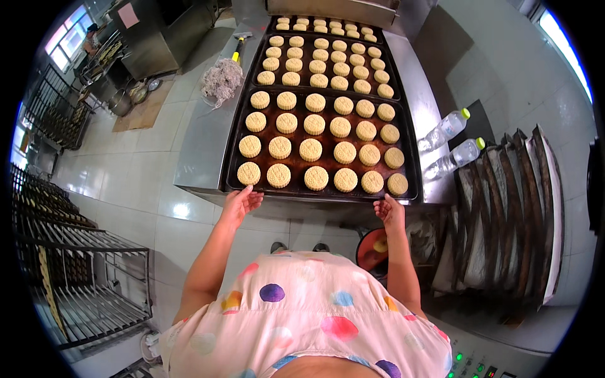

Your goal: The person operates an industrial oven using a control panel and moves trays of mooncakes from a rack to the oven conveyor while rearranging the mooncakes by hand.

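Note:
A dark baking tray (296, 194) lies in front of me, bearing rows of round, pale yellow mooncakes (311, 150) with fluted sides and patterned tops. My left hand (241, 203) grips the tray's near edge toward its left corner, thumb at the rim and fingers below. Close to the right corner, my right hand (391, 213) holds the same edge, its fingertips at the rim. Behind this tray sits a second baking tray (305, 80) of mooncakes, and a third tray (271, 28) is partly in the machine opening at the back.
The trays rest on a metal conveyor table (200, 154). On its left side lies a mop-like brush (222, 82); two clear bottles (454, 157) lie at the right. Stacked dark trays (504, 214) stand on edge at right. Metal racks (94, 271) are at left, and another person (92, 43) is far left.

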A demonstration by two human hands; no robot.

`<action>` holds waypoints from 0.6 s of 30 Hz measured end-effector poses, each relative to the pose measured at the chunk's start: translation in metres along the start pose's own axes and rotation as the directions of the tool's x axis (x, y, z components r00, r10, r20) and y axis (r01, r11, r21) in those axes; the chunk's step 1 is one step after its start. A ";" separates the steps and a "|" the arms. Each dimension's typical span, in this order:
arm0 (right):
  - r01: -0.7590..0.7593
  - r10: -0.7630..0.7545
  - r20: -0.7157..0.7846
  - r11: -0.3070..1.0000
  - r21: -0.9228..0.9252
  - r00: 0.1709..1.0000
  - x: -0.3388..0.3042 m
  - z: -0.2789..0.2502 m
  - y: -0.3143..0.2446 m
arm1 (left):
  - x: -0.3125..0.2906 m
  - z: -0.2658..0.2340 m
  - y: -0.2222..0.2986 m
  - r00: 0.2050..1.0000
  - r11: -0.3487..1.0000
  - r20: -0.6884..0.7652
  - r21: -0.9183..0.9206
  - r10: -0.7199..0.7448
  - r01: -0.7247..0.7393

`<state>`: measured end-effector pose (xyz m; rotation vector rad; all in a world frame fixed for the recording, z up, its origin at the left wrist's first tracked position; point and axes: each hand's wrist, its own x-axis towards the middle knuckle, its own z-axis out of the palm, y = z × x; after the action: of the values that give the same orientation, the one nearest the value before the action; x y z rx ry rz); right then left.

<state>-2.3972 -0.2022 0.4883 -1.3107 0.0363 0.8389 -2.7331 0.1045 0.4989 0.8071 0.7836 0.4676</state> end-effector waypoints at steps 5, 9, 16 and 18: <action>-0.001 0.001 0.003 1.000 -0.009 1.000 0.000 0.000 -0.001 | -0.002 0.001 0.002 1.000 1.000 0.019 -0.005 0.008 -0.008; -0.006 0.006 0.001 1.000 -0.006 1.000 0.002 -0.002 0.001 | -0.001 0.000 0.002 0.999 1.000 0.034 -0.001 0.009 -0.009; 0.004 -0.002 -0.044 0.999 0.041 0.999 0.004 0.000 0.005 | 0.000 -0.001 -0.001 1.000 1.000 -0.004 -0.008 0.006 -0.006; 0.000 0.001 -0.052 1.000 0.021 0.999 0.005 0.000 0.006 | -0.001 0.000 -0.001 1.000 1.000 -0.003 -0.022 0.012 -0.012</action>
<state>-2.3964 -0.1993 0.4813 -1.3125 0.0859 0.8031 -2.7333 0.1032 0.4983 0.7913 0.7755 0.4872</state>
